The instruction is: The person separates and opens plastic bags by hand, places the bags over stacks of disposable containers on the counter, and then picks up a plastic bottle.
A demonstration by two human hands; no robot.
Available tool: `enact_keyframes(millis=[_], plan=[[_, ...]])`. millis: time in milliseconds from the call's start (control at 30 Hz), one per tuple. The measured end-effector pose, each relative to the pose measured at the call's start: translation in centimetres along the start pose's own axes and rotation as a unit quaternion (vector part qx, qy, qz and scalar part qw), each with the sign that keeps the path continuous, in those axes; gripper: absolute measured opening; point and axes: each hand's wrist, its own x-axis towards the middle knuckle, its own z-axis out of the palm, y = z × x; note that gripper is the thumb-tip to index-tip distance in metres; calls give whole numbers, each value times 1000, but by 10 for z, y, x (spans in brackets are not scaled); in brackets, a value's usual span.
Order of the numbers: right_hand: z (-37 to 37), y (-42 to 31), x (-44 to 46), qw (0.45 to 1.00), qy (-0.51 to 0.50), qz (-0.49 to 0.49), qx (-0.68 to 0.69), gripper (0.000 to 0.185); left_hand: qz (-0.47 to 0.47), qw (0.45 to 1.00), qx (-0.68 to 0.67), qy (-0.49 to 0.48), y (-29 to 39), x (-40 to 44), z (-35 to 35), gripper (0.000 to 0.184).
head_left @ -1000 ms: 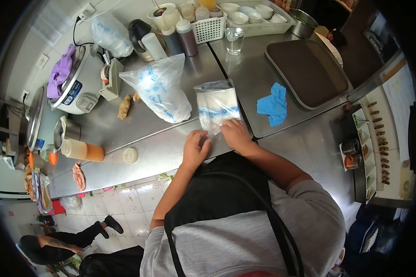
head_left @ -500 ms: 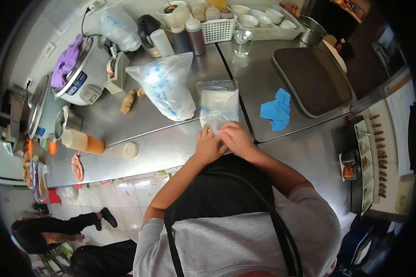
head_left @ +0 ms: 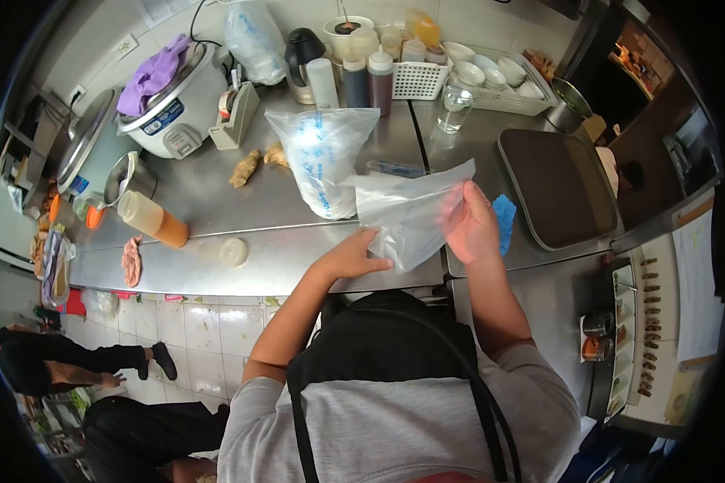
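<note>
A purple cloth (head_left: 151,79) lies atop the white rice cooker (head_left: 203,111).

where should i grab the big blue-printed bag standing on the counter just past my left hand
Probably gather the loose, flared top of the blue-printed bag, coming from above and its left. The top spreads thin and wide, while the lower part bulges and rests on the counter. The translucent plastic bag at the right hand crowds its right side.

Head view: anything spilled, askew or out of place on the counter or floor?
Yes: small green scraps and pink bits lie scattered on the tiled floor by the counter's front edge, looking like dropped litter. I see no obvious spill on top.
</note>
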Motion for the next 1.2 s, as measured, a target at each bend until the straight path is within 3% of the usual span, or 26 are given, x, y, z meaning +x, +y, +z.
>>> enact_keyframes(millis=[233,333,400,433,467,533,600,633,667,700,733,800,867,1000,1033,1100,1133,1167,1200], plan=[[17,-21,12,994,0,-91,-61,13,-91,995,-35,7,36,-25,-31,91],[32,-23,19,992,-10,-88,-86,13,61,981,-39,181,43,-26,-31,90],[45,-13,23,986,-54,-78,-136,13,120,970,-188,95,59,-15,-25,81],[50,-6,24,983,-73,-66,-154,13,103,963,-240,63,62,-13,-18,75],[54,2,26,979,-93,-54,-172,14,83,952,-291,34,66,-10,-12,70],[52,14,33,960,-118,-49,-248,16,-46,936,-350,4,61,-15,-1,58],[41,30,41,921,-133,-56,-362,18,-211,947,-191,153,48,-32,1,47],[31,37,37,915,-132,-36,-380,19,-57,940,-71,328,-11,-38,15,40],[18,42,29,906,-137,-16,-400,20,47,856,109,503,-69,-44,29,33],[4,48,24,897,-149,4,-417,21,4,757,229,613,-34,-73,9,28],[-14,55,21,884,-148,11,-444,21,-92,703,350,612,-72,-102,11,33],[-33,73,16,870,-145,55,-469,21,-303,661,381,571,-96,-130,24,33],[-36,91,8,862,-133,126,-473,21,-270,651,383,598,-126,-139,30,30],[-8,112,2,821,-271,170,-473,21,-183,695,335,609,-146,-155,29,20],[-2,115,3,816,-283,175,-473,21,-196,681,361,606,-169,-157,30,12],[7,123,4,791,-312,202,-487,22,-260,670,79,691,-199,-168,33,7],[8,129,4,772,-326,220,-499,24,-183,614,-210,739,-153,-165,11,15],[9,135,4,754,-337,239,-511,26,-80,436,-454,773,-104,-162,-13,26],[10,142,4,748,-345,253,-507,33,61,454,-584,670,-94,-170,-17,27]])
